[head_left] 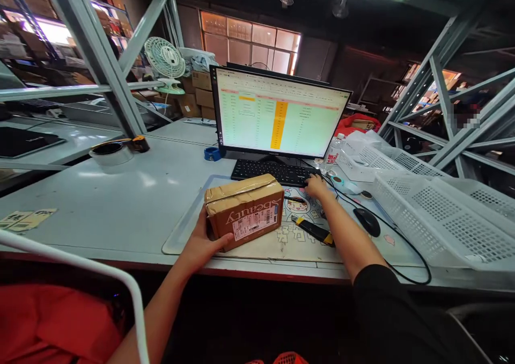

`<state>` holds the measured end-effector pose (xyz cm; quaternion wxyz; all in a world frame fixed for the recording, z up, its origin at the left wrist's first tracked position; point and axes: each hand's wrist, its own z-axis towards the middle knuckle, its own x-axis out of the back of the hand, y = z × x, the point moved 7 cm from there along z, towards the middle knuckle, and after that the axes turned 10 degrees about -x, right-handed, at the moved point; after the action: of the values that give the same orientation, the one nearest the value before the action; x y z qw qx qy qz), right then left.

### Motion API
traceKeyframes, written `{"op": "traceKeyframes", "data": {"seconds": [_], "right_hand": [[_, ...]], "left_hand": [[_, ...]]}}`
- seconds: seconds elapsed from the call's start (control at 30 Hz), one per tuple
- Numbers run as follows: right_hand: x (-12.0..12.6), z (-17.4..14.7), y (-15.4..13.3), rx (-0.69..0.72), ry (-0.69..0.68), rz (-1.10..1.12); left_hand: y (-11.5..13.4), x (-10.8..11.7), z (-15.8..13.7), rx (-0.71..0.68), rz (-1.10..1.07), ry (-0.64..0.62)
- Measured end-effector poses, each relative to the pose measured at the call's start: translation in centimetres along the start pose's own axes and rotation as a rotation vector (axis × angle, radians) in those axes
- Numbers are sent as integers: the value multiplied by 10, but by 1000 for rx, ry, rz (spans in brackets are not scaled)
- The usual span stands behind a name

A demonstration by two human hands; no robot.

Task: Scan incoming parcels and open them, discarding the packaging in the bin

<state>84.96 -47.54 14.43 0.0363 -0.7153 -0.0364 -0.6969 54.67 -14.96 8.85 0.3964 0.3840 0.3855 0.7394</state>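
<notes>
My left hand [207,240] grips the near left corner of a brown cardboard box [245,211], its thumb lying on the front face. The box is taped across the top, has "beauty" printed on it and bears a white shipping label. At the right end of a black keyboard [261,172], my right hand [316,187] rests with its fingers on the keys and nothing in it. A black and yellow utility knife [313,231] lies on the desk mat [257,254], between the box and my right forearm. Just behind the box's right edge is a dark pen [294,198].
Behind the keyboard a monitor [277,111] shows a spreadsheet. A mouse [367,221] and its cable lie right of my forearm, beside white plastic baskets [434,219]. Tape rolls [110,153] sit on the left of the desk [120,203]. A white tube [100,270] crosses the lower left.
</notes>
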Motion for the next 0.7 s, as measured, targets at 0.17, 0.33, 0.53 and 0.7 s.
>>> {"op": "traceKeyframes", "data": {"seconds": [0.17,0.33,0.53,0.7], "right_hand": [[-2,9,-5,8,-23,-25],[-1,7,-22,27,-29,-27],[0,-12,-26,7,12,-8],[13,-30,-25,-7,1,26]], "left_hand": [[-3,2,1,22,6,1],[4,2,0,25,-25,-10],[5,0,0,13,-38,-7],[1,0,0,-44,-60,-7]]}}
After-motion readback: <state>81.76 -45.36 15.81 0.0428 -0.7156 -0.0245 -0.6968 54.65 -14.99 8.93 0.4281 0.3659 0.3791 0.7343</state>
